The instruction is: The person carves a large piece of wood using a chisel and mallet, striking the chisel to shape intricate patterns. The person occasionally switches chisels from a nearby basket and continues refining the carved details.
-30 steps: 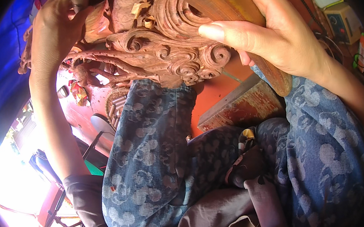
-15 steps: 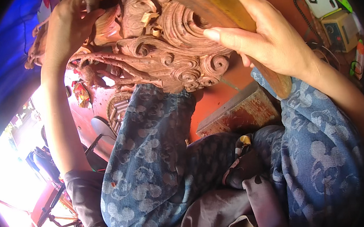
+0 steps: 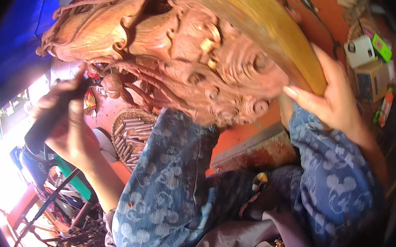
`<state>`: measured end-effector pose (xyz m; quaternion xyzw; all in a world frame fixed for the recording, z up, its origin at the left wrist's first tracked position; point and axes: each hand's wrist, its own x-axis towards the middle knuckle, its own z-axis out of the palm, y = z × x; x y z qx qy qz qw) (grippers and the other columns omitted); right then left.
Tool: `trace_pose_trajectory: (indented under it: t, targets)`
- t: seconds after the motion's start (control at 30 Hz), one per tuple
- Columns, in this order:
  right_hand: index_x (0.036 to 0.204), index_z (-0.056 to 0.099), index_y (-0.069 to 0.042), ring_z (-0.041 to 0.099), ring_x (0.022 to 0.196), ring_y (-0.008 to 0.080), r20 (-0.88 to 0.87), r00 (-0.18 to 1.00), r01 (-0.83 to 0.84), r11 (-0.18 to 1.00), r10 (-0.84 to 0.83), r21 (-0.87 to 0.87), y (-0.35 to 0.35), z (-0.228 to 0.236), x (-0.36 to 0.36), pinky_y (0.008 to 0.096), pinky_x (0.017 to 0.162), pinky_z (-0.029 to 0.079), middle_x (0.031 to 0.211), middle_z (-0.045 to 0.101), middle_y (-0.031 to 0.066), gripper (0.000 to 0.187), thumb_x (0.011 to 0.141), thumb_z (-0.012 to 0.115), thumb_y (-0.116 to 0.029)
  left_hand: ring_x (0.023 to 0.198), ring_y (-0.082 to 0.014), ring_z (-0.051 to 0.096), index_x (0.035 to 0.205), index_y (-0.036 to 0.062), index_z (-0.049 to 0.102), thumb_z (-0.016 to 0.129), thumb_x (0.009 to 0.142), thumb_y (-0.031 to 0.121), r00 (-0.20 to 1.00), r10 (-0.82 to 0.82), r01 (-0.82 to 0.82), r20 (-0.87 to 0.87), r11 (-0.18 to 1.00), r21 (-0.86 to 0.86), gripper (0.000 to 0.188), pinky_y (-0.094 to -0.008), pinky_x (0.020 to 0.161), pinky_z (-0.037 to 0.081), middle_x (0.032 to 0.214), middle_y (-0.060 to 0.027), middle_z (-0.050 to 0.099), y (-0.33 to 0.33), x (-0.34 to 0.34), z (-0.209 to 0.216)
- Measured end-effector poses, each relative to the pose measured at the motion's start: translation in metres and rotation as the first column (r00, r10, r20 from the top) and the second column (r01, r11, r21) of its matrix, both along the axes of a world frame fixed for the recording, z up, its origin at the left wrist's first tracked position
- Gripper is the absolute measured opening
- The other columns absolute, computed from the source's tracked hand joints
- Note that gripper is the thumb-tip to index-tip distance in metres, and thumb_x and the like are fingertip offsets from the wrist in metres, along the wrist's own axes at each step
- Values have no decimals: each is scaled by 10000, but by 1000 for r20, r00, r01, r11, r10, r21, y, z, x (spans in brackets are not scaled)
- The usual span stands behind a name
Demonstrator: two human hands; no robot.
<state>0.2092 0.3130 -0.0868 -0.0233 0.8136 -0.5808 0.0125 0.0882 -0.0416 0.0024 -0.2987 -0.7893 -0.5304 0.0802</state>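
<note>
A reddish-brown wood carving, cut with swirls, folds and branching stems, lies in front of my knees. My right hand is closed round the near end of a thick yellowish wooden club, which slants across the right part of the carving and runs out of the top edge. Left of the carving, my left hand is raised and closed on a dark, flat-sided long object, blurred, its kind unclear. Pale wood chips sit in the carving's hollows.
A round woven basket holds several slim rod-like tools beside my left knee. Between my legs lies a worn wooden block. A white phone-like case, a small box and an orange-green tool lie at right.
My left hand has come off the carving's upper left, back toward me, and now shows the dark object. The right hand and club have shifted right and slightly down; the view has moved too.
</note>
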Motion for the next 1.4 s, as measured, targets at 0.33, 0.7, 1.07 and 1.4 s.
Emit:
trace_pose_trajectory:
  t: [0.33,0.7,1.07,1.4]
  targets:
    - [943,561,-3,593,601,331,-262,911,-136,833,318,537,68,12,-16,380,571,474,707,571,124,422,629,786,-172,732,-146,514,970,205,645,671,699,319,766,-641,556,47,623,-550,295,-292,667,394,785,27,470,81,21,-7]
    - [877,540,-8,555,529,280,-264,847,-271,803,461,531,64,-5,-29,357,503,436,663,535,91,303,727,715,-203,768,-264,531,716,89,592,547,838,426,811,-487,584,324,692,-424,361,-377,745,368,763,-56,550,84,-12,-27]
    - [887,541,4,545,525,279,-250,781,-364,743,572,562,54,18,-50,365,485,448,651,513,107,248,755,690,-145,676,-270,489,600,57,543,548,783,257,879,-415,477,235,750,-458,271,-371,721,360,653,-74,506,80,-29,-40]
    - [910,537,4,538,542,268,-216,718,-438,671,662,598,43,26,-55,357,471,446,677,510,110,214,778,672,-98,701,-261,521,540,65,510,433,839,261,898,-404,440,174,824,-357,365,-347,728,388,613,-104,552,63,-31,-52]
